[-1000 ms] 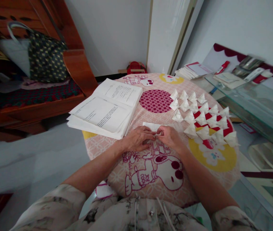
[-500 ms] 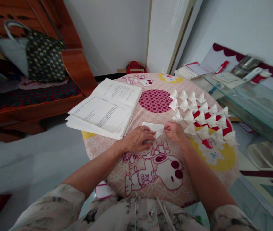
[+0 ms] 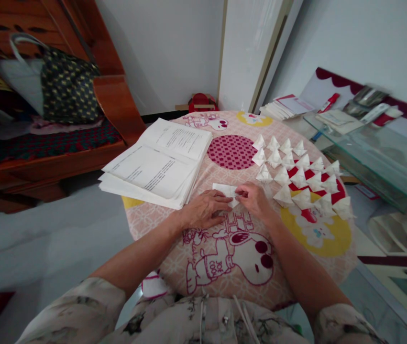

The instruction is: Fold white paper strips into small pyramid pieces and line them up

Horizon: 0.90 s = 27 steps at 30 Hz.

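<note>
Paper (image 3: 224, 188), roughly parallel to the near edge of the worktop (image 3: 178, 260), is pinched in right fingers (image 3: 243, 188) and steadied under flattened left fingers (image 3: 221, 199).

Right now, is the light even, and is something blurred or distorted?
The head view is softly lit, darker by the wooden bench, which leans, seemingly from wide-lens stretch; in it, the glass shelf catches pale reflections, and print on the open book looks soft.
</note>
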Motion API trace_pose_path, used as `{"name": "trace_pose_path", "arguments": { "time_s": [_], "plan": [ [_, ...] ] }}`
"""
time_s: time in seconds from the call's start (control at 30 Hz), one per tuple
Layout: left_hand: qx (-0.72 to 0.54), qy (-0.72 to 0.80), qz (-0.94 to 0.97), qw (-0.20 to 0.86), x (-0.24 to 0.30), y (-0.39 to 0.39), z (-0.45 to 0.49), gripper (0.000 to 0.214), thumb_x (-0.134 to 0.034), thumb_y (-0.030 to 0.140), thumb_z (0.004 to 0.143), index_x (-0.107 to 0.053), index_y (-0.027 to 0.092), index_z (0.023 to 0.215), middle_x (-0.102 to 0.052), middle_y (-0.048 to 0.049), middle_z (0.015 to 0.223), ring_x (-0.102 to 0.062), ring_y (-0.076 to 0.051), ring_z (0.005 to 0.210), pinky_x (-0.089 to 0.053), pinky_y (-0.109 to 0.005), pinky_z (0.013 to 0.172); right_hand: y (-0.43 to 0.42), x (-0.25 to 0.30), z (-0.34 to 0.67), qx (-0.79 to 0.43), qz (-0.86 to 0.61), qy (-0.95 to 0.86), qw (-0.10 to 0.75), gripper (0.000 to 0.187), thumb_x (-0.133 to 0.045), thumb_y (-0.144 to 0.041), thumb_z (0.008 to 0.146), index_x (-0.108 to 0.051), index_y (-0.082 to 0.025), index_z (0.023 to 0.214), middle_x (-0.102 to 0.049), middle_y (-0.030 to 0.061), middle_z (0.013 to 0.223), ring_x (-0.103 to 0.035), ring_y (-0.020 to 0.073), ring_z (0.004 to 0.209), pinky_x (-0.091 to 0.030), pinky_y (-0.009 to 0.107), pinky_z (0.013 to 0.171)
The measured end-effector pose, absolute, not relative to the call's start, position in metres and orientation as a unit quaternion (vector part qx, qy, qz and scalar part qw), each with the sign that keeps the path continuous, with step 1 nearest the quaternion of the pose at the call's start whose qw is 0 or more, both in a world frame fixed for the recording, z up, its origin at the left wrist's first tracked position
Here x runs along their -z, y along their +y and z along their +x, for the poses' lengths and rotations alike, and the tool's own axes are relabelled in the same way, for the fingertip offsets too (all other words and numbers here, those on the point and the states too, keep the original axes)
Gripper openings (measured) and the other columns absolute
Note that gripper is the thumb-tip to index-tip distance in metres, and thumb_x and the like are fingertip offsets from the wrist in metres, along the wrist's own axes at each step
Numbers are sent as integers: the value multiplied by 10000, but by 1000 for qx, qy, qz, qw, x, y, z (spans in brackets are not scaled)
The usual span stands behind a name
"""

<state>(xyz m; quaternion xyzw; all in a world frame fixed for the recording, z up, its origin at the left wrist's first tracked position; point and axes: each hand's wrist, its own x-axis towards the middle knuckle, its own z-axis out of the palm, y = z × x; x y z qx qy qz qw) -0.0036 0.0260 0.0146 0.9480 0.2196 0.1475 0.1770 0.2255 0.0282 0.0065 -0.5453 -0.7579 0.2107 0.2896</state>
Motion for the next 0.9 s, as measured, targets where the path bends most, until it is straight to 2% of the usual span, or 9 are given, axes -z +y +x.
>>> {"name": "trace_pose_path", "arguments": {
  "time_s": [0.13, 0.27, 0.37, 0.6, 0.9],
  "plan": [
    [-148, 215, 951, 168, -14, 24, -4, 323, -620, 296, 884, -674, 199, 1187, -586, -81, 1418, -510, -294, 1258, -412, -463, 1077, 28, -4, 227, -138, -553, -770, 287, 124, -593, -117, 825, -691, -185, 860, -663, 77, 875, -607, 221, 847, -495, 361, 791],
    [-149, 216, 951, 161, -15, 22, -4, 331, -611, 304, 887, -649, 190, 1196, -553, -91, 1449, -501, -299, 1259, -409, -466, 1072, 29, 3, 227, -67, -536, -794, 279, 224, -541, -163, 899, -694, -183, 1062, -651, 138, 1162, -565, 283, 1110, -451, 458, 991],
    [-144, 217, 952, 159, -16, 22, -3, 333, -604, 304, 886, -635, 186, 1196, -536, -88, 1465, -495, -307, 1258, -405, -472, 1073, 32, 11, 226, -60, -528, -805, 264, 291, -518, -200, 928, -677, -163, 1168, -598, 165, 1306, -528, 302, 1214, -406, 492, 1066],
    [-139, 221, 950, 172, -18, 22, -3, 323, -621, 301, 870, -636, 200, 1176, -535, -83, 1466, -484, -304, 1271, -394, -468, 1084, 34, 15, 228, -63, -518, -806, 280, 258, -526, -214, 923, -710, -191, 1102, -623, 129, 1290, -550, 292, 1211, -430, 495, 1072],
    [-143, 218, 951, 164, -16, 22, -3, 318, -602, 307, 888, -639, 200, 1185, -533, -80, 1468, -488, -304, 1263, -393, -471, 1080, 36, 18, 228, -76, -525, -794, 296, 240, -560, -203, 892, -712, -185, 1078, -622, 138, 1285, -555, 302, 1209, -427, 511, 1074]
  ]
}}
